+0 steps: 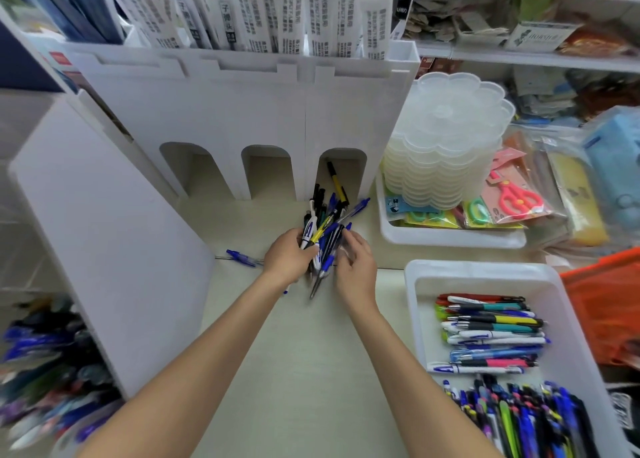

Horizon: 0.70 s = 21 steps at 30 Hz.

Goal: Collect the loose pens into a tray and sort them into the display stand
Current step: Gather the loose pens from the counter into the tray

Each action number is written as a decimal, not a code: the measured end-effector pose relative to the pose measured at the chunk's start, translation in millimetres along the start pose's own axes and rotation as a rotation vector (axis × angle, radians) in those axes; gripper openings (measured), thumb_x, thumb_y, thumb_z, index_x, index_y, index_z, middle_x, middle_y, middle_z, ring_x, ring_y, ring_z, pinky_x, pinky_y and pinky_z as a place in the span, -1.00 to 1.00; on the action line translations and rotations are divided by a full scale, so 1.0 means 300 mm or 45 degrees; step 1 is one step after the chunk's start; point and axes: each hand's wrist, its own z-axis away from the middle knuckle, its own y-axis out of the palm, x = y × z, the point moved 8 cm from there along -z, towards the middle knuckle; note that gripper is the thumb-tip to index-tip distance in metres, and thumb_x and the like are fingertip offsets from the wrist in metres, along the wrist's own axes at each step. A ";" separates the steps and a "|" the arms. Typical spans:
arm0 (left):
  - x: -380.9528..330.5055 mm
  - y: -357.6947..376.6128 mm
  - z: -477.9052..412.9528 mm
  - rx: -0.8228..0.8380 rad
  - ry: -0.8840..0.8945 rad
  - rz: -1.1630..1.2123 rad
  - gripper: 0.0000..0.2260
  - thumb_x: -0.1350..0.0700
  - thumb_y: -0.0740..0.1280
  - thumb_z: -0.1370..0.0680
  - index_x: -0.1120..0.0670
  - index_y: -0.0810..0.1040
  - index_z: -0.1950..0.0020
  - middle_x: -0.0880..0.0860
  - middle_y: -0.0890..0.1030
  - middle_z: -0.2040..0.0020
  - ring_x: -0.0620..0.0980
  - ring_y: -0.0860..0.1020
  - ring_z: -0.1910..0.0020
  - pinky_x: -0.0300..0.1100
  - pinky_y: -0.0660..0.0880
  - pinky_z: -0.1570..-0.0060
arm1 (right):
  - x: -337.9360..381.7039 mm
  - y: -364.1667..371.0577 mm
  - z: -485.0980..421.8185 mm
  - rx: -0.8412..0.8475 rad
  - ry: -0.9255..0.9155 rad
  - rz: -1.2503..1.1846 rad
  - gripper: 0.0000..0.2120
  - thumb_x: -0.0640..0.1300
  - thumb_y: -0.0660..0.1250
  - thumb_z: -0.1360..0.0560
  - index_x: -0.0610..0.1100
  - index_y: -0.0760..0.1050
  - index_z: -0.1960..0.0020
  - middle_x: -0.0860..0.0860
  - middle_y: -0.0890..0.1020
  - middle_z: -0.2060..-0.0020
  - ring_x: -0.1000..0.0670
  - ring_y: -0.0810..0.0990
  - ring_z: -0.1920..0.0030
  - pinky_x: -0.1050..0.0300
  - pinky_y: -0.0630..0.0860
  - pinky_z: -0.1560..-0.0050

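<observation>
Near the middle of the view both hands close on a bundle of pens (325,233) that stands tilted on the pale surface (311,371), tips down and caps fanning up toward twelve o'clock. The left hand (288,255) grips the bundle from its nine o'clock side, fingers curled round the barrels. The right hand (356,267) meets it from three o'clock, its fingers bent in against the pens; motion blur hides how firmly they press. The bundle sits just in front of the white display stand (242,111), at the foot of the rightmost of three arched openings, and a yellow-and-black pen (336,180) leans inside that arch. A single blue pen (242,258) lies flat on the surface at nine o'clock from the left hand, near the wrist but apart from it. At four o'clock from the hands a white tray (485,272) holds many pens: a row lying crosswise at its far end and a denser heap at its near end. At two o'clock a stack of clear scalloped containers (450,146) stands in a second white bin (450,239) beside packaged scissors (516,198). A slanted white panel (104,232) fills the eight o'clock side, with blurred pens (45,371) below it.
</observation>
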 end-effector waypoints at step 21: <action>-0.066 0.050 0.055 -0.221 0.032 -0.580 -0.49 -0.07 0.39 -0.49 0.20 0.37 -0.30 0.18 0.46 -0.24 0.16 0.43 -0.22 -0.04 0.44 -0.07 | 0.017 -0.120 0.042 0.247 -0.041 0.155 -0.55 -0.32 0.14 -0.62 -0.05 0.37 -0.46 0.04 0.50 -0.34 0.10 0.44 -0.34 0.27 0.33 -0.32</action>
